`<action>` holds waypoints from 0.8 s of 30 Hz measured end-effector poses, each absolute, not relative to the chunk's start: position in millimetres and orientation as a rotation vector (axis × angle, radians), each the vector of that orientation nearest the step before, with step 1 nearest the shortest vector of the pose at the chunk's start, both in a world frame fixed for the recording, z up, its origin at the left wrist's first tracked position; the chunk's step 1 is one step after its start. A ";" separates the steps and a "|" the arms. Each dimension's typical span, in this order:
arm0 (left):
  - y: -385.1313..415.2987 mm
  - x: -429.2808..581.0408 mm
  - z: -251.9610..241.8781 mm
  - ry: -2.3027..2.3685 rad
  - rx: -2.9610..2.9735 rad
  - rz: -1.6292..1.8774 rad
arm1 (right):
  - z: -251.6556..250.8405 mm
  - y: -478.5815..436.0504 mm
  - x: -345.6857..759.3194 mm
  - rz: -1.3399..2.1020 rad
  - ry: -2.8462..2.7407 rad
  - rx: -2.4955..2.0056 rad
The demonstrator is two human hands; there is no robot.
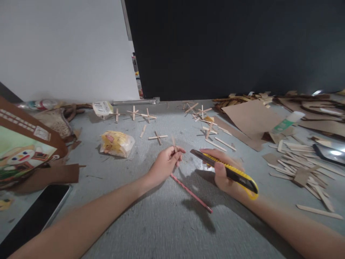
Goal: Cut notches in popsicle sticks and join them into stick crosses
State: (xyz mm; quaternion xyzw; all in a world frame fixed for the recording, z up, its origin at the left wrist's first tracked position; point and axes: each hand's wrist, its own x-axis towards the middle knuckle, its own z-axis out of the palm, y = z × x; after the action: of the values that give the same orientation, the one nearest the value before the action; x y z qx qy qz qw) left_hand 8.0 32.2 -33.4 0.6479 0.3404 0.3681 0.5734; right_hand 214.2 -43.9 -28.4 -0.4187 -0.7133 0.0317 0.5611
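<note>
My left hand [167, 161] is closed, with a wooden craft stick [174, 142] pinched between its fingers and pointing up and away. In my right hand [225, 172] is a yellow and black utility knife [229, 171], its dark blade tip aimed left toward the stick but apart from it. A pink pencil [192, 193] lies on the table just below my left hand, its upper end partly hidden by that hand. Beyond the left hand, two craft sticks form a cross [157, 137] on the table.
Loose craft sticks [293, 162] are heaped at the right beside cardboard pieces [248, 118] and a glue stick [288, 123]. More crossed sticks [134, 113] stand toward the back. At the left are a yellow snack packet [116, 143], a phone [36, 212] and a printed brown bag [24, 144].
</note>
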 end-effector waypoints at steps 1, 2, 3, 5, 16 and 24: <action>32.9 7.7 -34.2 0.803 1.532 0.857 | -27.1 -44.3 213.6 0.092 -1.712 -0.967; 33.2 7.5 -34.5 0.808 1.540 0.845 | -25.8 -44.2 212.8 0.102 -1.736 -0.938; 33.1 7.3 -34.4 0.811 1.545 0.827 | -24.5 -43.8 211.8 0.105 -1.760 -0.907; 31.7 6.9 -32.4 0.814 1.552 0.778 | -22.3 -42.6 209.8 0.097 -1.804 -0.866; 18.9 7.2 -15.5 0.866 1.629 0.704 | -20.4 -43.2 207.9 0.170 -1.795 -0.953; 19.8 5.4 -19.3 0.847 1.677 0.712 | -23.9 -41.6 208.5 0.175 -1.778 -0.931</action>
State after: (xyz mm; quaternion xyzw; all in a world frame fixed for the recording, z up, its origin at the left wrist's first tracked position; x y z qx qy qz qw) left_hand 5.4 19.8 -19.3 0.7044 0.3559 0.2992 0.5363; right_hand 208.5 -41.6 -23.9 -0.3908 -0.7461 0.0736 0.5341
